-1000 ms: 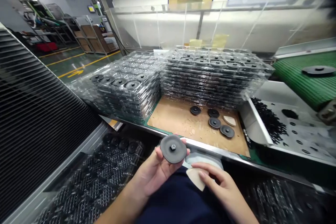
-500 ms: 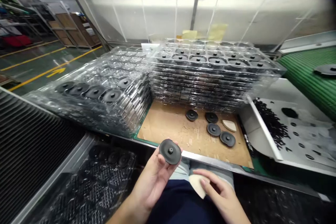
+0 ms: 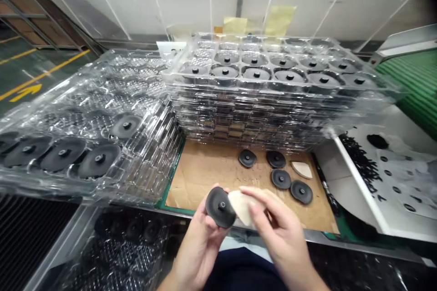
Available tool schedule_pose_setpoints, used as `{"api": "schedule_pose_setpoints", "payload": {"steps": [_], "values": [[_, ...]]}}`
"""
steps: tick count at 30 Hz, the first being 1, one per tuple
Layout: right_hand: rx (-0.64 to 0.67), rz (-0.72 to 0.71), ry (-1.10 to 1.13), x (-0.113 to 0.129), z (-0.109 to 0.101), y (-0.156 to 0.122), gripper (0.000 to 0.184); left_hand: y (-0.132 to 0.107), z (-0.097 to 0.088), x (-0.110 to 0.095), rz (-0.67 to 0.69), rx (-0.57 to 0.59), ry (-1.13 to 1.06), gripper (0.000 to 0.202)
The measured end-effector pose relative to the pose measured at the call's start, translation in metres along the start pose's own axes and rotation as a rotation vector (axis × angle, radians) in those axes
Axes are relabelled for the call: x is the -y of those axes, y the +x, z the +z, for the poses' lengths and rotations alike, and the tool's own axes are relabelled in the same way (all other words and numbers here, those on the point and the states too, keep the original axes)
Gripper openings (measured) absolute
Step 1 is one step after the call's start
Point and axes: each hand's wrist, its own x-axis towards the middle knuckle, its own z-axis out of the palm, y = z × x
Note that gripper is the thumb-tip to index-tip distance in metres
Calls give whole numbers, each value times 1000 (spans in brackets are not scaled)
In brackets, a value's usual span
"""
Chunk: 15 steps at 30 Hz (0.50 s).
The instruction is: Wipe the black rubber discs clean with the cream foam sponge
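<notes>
In my left hand (image 3: 201,243) I hold a rounded black disc-like part (image 3: 215,213) with a small raised stud at its centre, its studded face turned up. My right hand (image 3: 278,225) pinches a cream, wedge-shaped flat pad (image 3: 241,205) between thumb and fingers. The pad's tip reaches the right edge of the black part; whether they touch I cannot tell. Beyond my hands, several similar black parts (image 3: 280,178) lie on a brown cardboard sheet (image 3: 201,168). A second cream pad (image 3: 302,169) rests beside them.
Stacked clear plastic trays (image 3: 246,113) holding black parts stand behind the cardboard. Another clear tray stack (image 3: 136,145) is at the left. On the right are a white bin (image 3: 358,182) with small black pieces and a green conveyor belt (image 3: 413,72).
My right hand has lifted the cream pad up and left, from over my lap to the black part. The view has tilted down and come closer to the trays.
</notes>
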Motion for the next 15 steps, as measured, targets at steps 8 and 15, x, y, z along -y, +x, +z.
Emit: {"api": "schedule_pose_setpoints", "payload": {"steps": [8, 15], "values": [[301, -302, -132, 15, 16, 26, 20, 10, -4, 2, -64, -73, 42, 52], [265, -339, -103, 5, 1, 19, 24, 20, 7, -6, -108, -57, 35, 58]]}}
